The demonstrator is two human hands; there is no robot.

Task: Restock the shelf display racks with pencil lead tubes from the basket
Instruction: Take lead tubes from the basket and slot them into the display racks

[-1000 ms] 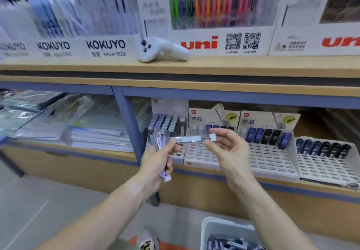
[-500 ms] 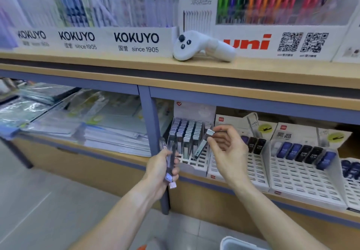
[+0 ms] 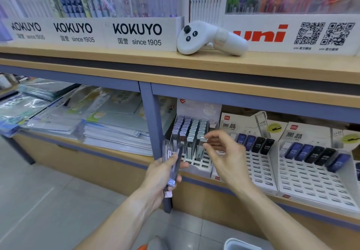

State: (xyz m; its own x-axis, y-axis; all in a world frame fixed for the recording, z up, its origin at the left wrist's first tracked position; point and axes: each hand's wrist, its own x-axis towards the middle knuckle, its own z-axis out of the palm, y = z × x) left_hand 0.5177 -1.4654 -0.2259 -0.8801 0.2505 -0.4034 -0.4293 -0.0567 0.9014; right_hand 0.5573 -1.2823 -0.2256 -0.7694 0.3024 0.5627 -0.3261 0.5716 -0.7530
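Head camera: at a stationery store's lower shelf, a person's right hand (image 3: 224, 152) pinches the white cap of a clear pencil lead tube (image 3: 200, 148) between thumb and forefinger, the tube standing nearly upright in a front slot of the leftmost display rack (image 3: 196, 164). The left hand (image 3: 163, 173) curls around a small bundle of spare tubes (image 3: 172, 162), held upright just beside the shelf's blue post (image 3: 153, 132).

By the look of it, restocking is well under way but far from finished. The leftmost rack's rear rows are packed with tubes and only its front slots stand open, while the two white grid racks (image 3: 311, 179) to the right carry a single back row of dark HB 0.5 cases and rows of vacant slots below. A corner of the white basket (image 3: 239, 245) shows at the bottom edge; its contents are out of sight. A white handheld controller (image 3: 210, 38) lies on the upper shelf.
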